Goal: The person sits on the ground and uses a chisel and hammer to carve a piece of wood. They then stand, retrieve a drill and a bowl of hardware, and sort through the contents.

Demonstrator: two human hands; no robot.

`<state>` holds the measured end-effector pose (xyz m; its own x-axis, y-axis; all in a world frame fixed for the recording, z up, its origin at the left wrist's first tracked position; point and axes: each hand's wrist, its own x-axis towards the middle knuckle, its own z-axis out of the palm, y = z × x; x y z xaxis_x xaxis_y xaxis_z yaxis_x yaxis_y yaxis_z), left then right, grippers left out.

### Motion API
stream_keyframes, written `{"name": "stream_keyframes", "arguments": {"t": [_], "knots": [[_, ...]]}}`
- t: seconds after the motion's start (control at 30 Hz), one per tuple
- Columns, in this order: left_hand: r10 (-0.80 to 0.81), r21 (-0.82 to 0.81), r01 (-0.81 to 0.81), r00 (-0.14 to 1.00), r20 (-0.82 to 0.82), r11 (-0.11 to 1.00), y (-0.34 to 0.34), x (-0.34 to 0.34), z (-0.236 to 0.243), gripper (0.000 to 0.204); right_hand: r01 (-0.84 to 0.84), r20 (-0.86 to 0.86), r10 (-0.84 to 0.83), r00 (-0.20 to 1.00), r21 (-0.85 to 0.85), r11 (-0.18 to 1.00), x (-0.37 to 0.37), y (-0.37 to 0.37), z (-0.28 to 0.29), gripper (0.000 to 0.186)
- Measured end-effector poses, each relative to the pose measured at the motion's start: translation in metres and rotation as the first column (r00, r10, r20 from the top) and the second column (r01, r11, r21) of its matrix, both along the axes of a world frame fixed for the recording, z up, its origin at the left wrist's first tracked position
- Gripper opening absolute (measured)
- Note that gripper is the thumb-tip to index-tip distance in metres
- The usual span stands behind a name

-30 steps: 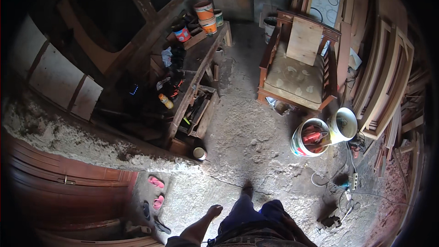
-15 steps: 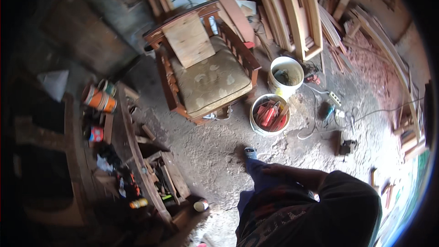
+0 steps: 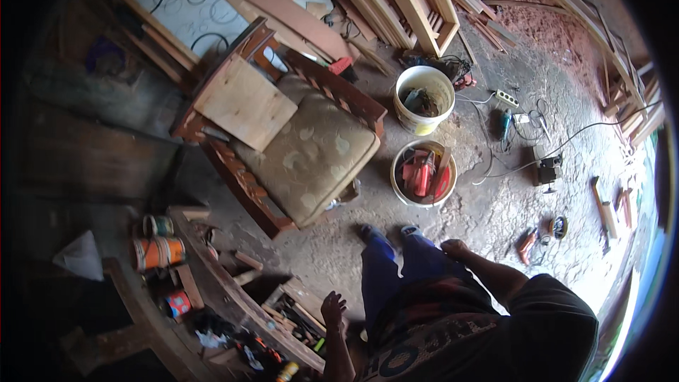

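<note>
My left hand (image 3: 334,309) is raised beside my left thigh, fingers apart and nothing in it. It is nearest to an open wooden box (image 3: 300,291) of tools at the bench's edge. My right hand (image 3: 456,249) hangs at my right thigh, in shadow; its fingers are too dark to read. Ahead to the left stands a wooden armchair (image 3: 247,198) with a patterned tan cushion (image 3: 311,141). A plywood board (image 3: 244,102) leans against its backrest. In front of my feet stands a bucket (image 3: 453,184) holding red tools, with a white bucket (image 3: 428,117) behind it.
A workbench (image 3: 219,286) with an orange can (image 3: 159,252) runs along the left. On the right floor lie a power strip (image 3: 506,98), a teal power tool (image 3: 506,124), a dark machine (image 3: 548,170), an orange drill (image 3: 527,244) and loose cords. Timber frames (image 3: 424,21) lean at the back.
My view has turned, so the armchair now appears tilted and farther left. My left hand has come into sight, both feet show, and my right hand appears farther right.
</note>
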<state>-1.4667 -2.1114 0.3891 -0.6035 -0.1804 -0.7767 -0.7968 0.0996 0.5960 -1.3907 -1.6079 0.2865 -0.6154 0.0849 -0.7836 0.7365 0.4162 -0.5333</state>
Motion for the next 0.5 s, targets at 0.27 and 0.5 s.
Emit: {"name": "stream_keyframes", "arguments": {"t": [0.27,0.5], "knots": [[-0.392,-0.072,0.386,0.907,-0.154,0.92,0.069,-0.314,0.015,0.041,0.633,0.04,-0.633,0.773,-0.011,0.774,-0.019,-0.073,0.004,0.048],[-0.621,-0.209,0.585,0.739,-0.259,0.783,0.193,-0.504,-0.035,0.043,0.776,0.068,-0.773,0.63,-0.025,0.63,-0.094,-0.08,0.033,0.044]]}}
